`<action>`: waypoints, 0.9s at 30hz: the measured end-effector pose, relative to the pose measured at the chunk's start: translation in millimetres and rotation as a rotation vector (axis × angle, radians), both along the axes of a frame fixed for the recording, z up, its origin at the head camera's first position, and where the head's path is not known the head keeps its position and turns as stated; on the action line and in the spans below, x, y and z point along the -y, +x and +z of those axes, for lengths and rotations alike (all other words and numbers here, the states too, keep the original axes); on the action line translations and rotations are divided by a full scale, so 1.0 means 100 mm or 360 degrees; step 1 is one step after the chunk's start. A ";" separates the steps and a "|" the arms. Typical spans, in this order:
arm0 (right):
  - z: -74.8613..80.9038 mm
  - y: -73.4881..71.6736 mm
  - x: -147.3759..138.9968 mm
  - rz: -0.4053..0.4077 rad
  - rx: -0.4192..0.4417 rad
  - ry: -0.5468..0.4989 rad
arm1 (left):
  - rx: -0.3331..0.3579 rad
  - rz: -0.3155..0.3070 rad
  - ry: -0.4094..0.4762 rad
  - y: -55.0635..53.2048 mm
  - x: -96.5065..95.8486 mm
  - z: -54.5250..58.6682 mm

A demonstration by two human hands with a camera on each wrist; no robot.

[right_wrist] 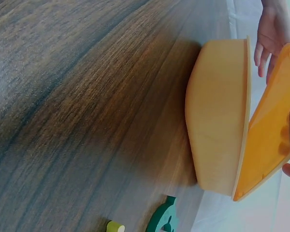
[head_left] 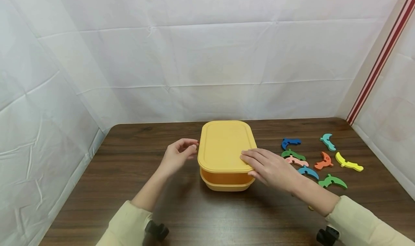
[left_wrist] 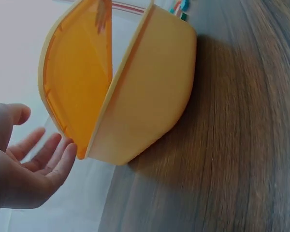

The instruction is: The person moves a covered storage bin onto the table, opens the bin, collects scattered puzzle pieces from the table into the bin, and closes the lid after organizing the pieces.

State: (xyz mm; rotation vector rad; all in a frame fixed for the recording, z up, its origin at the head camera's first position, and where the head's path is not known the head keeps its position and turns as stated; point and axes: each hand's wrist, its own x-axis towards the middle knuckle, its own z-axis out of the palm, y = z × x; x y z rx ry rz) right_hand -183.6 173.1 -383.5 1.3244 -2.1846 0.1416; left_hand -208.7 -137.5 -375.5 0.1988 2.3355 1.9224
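Note:
A yellow plastic lid [head_left: 227, 145] sits tilted over a yellow food container [head_left: 227, 187], its near edge raised and its far end down at the container's rim. My right hand [head_left: 275, 168] holds the lid at its near right edge, fingers on top and thumb lower by the side. Through the translucent orange underside [right_wrist: 270, 145] its fingers show as dark spots in the right wrist view. On the other side, my left hand [head_left: 178, 156] is beside the lid's left edge with fingers loosely bent, nothing in its grasp. The left wrist view shows those fingertips [left_wrist: 67, 150] right by the lid's edge.
Several colourful curved toy pieces lie on the right of the dark wooden table [head_left: 136, 159], among them a yellow one [head_left: 350, 164], an orange one [head_left: 323, 161] and a green one [head_left: 332, 181]. White sheeting [head_left: 207, 58] hangs behind the table and at its sides.

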 end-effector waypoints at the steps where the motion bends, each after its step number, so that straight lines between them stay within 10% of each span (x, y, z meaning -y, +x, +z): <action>1: 0.00 0.00 0.00 0.0008 -0.0009 -0.0011 | 0.0056 0.0007 0.0040 -0.01 -0.01 0.00; 8: -0.01 0.00 0.02 0.0039 -0.0029 -0.0070 | 0.0341 -0.0006 0.0176 -0.06 -0.06 -0.03; 27: -0.06 0.01 0.00 0.0007 0.0010 -0.0026 | 0.0545 0.0079 0.0418 -0.03 -0.22 -0.05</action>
